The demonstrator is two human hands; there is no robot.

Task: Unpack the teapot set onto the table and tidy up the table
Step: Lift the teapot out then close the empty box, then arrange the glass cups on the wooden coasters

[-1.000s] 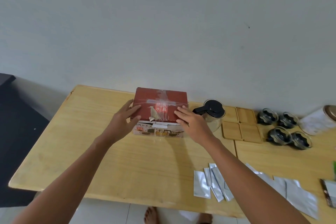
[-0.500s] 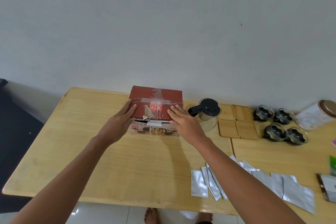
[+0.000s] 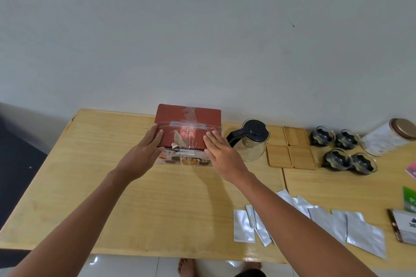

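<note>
A dark red teapot-set box (image 3: 189, 117) with clear tape across its lid stands shut at the back middle of the wooden table (image 3: 108, 191). My left hand (image 3: 141, 155) lies flat against the box's near left corner, fingers straight. My right hand (image 3: 222, 153) lies flat on its near right corner. Neither hand curls around anything. Right of the box stands a glass teapot (image 3: 253, 148) with a black lid and handle. Beyond it lie several wooden coasters (image 3: 290, 148) and several glass cups (image 3: 342, 150) with black holders.
A white jar (image 3: 382, 139) with a bronze lid stands at the far right. Several silver sachets (image 3: 326, 222) lie scattered at the front right, with printed packets (image 3: 405, 225) at the right edge. A dark surface (image 3: 18, 164) lies left of the table. Bare feet (image 3: 186, 267) show below the table's front edge.
My hands have slid from the box top toward its near corners. The box has stayed in place; the view has shifted a little.
</note>
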